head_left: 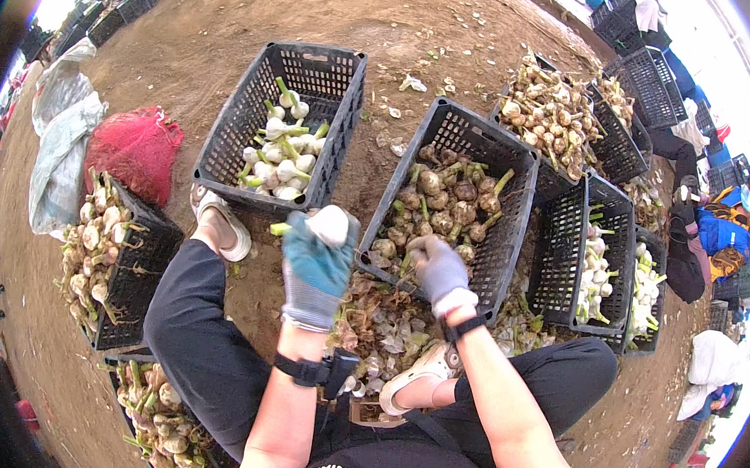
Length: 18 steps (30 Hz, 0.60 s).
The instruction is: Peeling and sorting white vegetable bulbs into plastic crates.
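My left hand [316,273], in a teal and grey glove, grips a peeled white garlic bulb [329,225] with a short green stem poking out to the left. It is between two black plastic crates. The left crate [341,132] holds clean white garlic bulbs [288,171] with trimmed green stems. In the right crate [477,135] lie brown, unpeeled garlic bulbs [464,190]. Over this crate's near edge is my right hand [439,273], in a grey glove with the fingers curled closed. What those fingers hold, if anything, is hidden.
Papery garlic peelings [377,325] cover the ground between my feet. Crates heaped with unpeeled garlic [91,253] stand at left; more garlic [548,116] is piled at far right, near crates of white bulbs [596,271]. A red mesh sack [137,152] lies left. Another person [723,228] sits at right.
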{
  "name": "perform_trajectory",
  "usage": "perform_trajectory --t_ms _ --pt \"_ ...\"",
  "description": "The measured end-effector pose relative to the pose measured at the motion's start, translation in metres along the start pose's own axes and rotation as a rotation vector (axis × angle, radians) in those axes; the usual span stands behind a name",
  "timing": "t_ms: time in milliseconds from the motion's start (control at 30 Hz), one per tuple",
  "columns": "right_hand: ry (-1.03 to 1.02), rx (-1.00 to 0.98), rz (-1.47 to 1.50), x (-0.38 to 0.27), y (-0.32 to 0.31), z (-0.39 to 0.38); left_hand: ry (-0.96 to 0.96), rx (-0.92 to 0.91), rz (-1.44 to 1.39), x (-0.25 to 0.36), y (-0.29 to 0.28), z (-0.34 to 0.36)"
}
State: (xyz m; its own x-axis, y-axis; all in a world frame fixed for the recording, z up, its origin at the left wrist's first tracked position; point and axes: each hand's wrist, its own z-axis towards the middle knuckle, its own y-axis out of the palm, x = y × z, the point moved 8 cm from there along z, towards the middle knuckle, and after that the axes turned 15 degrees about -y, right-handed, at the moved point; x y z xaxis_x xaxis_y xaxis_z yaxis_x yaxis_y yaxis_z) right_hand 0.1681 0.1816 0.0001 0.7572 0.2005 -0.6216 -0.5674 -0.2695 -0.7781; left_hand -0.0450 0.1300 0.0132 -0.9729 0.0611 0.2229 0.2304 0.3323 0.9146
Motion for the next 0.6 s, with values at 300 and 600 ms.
perform_trajectory --t_ms 300,600 --pt "0.361 -0.104 -0.337 0.171 0.046 0.077 -0.038 0.176 0.126 -0.015 -0.020 0.003" --pt "-0.273 0.023 -0.645 0.034 -0.064 0.069 -0.219 0.135 0.521 -0.051 -0.019 0.009"
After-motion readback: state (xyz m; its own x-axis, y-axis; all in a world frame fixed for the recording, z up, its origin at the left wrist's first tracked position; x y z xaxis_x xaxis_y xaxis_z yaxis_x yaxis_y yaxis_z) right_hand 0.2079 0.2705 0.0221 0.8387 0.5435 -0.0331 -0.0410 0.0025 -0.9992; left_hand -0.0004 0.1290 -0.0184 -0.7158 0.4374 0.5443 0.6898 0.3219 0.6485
